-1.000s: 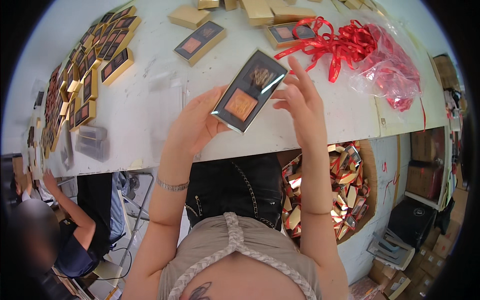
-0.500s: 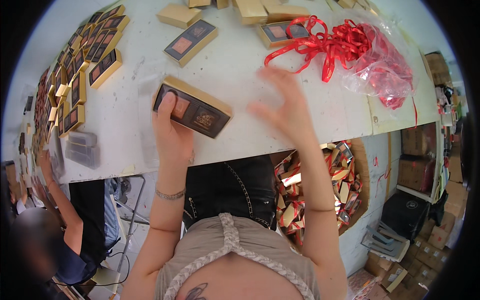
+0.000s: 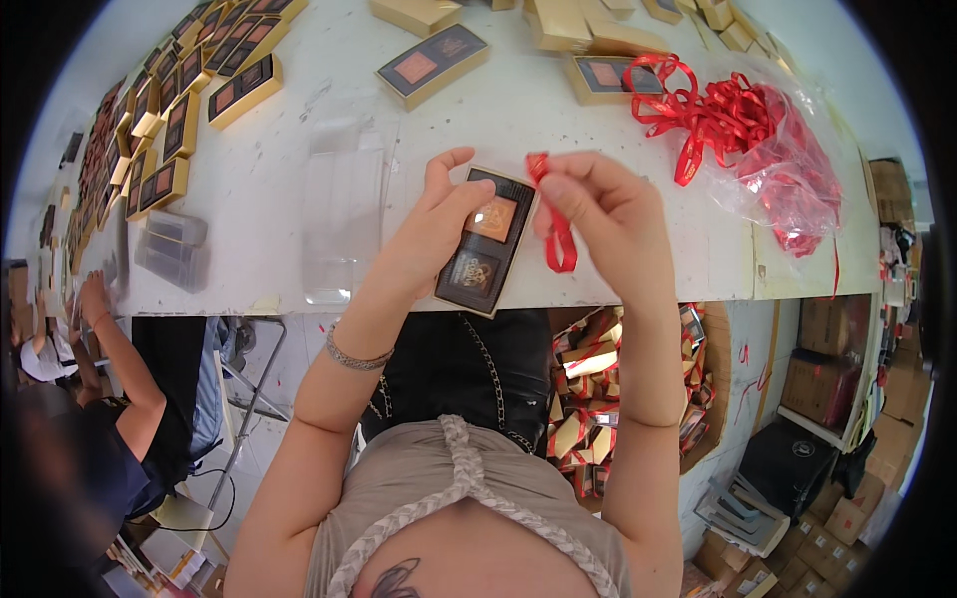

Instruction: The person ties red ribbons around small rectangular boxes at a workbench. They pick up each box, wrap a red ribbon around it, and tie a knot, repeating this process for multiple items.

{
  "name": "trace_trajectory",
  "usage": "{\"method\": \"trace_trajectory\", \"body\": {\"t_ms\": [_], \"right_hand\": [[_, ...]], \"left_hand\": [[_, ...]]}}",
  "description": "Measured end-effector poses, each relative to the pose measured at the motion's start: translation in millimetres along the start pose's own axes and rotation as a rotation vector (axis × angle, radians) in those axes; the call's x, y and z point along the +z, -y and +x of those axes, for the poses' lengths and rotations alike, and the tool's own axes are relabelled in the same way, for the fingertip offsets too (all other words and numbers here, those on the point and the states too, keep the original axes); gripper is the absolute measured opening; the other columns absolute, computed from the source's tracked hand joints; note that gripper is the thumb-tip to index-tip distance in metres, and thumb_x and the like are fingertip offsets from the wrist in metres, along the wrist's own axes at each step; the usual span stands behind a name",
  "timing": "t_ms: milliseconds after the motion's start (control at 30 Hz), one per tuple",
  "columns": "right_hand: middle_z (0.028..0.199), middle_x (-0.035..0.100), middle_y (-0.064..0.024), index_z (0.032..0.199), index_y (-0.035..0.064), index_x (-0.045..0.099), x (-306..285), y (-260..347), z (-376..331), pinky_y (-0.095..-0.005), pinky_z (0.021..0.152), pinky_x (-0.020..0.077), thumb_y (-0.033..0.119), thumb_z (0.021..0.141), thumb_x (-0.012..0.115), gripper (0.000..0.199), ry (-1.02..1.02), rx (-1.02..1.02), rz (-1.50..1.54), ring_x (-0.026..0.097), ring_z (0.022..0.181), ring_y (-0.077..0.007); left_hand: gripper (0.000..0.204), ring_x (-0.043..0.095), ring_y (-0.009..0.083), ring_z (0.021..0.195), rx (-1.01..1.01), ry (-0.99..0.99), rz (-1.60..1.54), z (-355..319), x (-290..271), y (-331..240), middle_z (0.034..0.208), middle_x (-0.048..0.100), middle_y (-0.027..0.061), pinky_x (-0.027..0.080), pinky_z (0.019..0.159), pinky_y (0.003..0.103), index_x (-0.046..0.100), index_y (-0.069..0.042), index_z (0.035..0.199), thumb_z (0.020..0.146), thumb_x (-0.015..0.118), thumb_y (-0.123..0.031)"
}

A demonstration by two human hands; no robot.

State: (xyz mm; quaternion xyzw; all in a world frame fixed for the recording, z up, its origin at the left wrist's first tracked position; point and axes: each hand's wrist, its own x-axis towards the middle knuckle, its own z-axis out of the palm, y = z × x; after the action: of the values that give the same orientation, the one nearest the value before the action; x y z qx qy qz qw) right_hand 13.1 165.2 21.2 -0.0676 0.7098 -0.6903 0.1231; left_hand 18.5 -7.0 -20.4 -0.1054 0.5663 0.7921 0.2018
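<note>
My left hand (image 3: 419,239) is closed on a small gold-edged box (image 3: 485,249), its thumb on the dark top that shows an orange square and a dark square. The box is turned nearly lengthwise toward me at the table's front edge. Just right of it, my right hand (image 3: 613,214) pinches a loop of red ribbon (image 3: 561,247), whose ends hang down beside the box. Farther right lies a tangled heap of the same red ribbon (image 3: 723,120), partly inside a clear plastic bag (image 3: 797,189).
Clear plastic sleeves (image 3: 342,214) and a stack of clear trays (image 3: 171,249) lie left on the white table (image 3: 279,179). Rows of boxes (image 3: 179,125) fill the far left. Below the table, a carton (image 3: 716,369) holds ribboned boxes. A co-worker's arm (image 3: 130,364) reaches in at left.
My right hand has come back from near the ribbon heap with a red ribbon loop. My left hand has moved right and turned the box more upright in the picture.
</note>
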Motion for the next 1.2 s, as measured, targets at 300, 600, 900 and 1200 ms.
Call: {"method": "trace_trajectory", "body": {"t_ms": [300, 600, 900, 1200], "right_hand": [[0.07, 0.065, -0.0071, 0.098, 0.0052, 0.066, 5.2, -6.0, -32.1, -0.0281, 0.059, 0.0479, 0.01, 0.082, 0.063, 0.016, 0.288, -0.05, -0.387, 0.062, 0.062, -0.0183], [0.101, 0.059, -0.0052, 0.102, 0.0028, 0.058, 7.8, -65.7, -23.9, -0.0304, 0.084, 0.0427, -0.003, 0.069, 0.073, 0.037, 0.166, -0.293, -0.048, 0.054, 0.092, -0.0141], [0.093, 0.06, -0.0022, 0.099, 0.002, 0.056, 38.5, -73.9, -22.6, -0.0244, 0.075, 0.0477, -0.002, 0.079, 0.068, 0.024, 0.132, -0.111, 0.51, 0.056, 0.084, -0.0087], [0.094, 0.064, -0.0083, 0.089, -0.0028, 0.062, 29.0, -68.9, -8.0, -0.0315, 0.081, 0.0478, 0.0, 0.083, 0.063, 0.007, 0.084, -0.271, 0.598, 0.058, 0.09, -0.017]], "left_hand": [[0.047, 0.058, 0.0146, 0.089, 0.037, 0.045, -0.184, 10.4, 4.7, -2.7, 0.102, 0.059, 0.0091, 0.05, 0.077, 0.028, 0.043, -0.004, 0.125, 0.092, 0.05, -0.037], [0.051, 0.06, 0.0147, 0.068, 0.204, -0.118, -0.386, 5.8, 3.0, -35.8, 0.08, 0.06, 0.0052, 0.05, 0.063, 0.029, 0.057, -0.004, 0.115, 0.089, 0.041, -0.045], [0.059, 0.061, 0.0177, 0.084, 0.565, 0.058, -0.194, 1.4, -2.6, -34.3, 0.097, 0.06, 0.0099, 0.053, 0.073, 0.03, 0.042, -0.004, 0.123, 0.075, 0.073, -0.02], [0.029, 0.061, 0.011, 0.077, 0.378, -0.039, -0.433, 19.1, 12.9, -44.5, 0.09, 0.06, 0.0039, 0.054, 0.066, 0.026, 0.054, -0.006, 0.101, 0.08, 0.069, -0.019]]}}
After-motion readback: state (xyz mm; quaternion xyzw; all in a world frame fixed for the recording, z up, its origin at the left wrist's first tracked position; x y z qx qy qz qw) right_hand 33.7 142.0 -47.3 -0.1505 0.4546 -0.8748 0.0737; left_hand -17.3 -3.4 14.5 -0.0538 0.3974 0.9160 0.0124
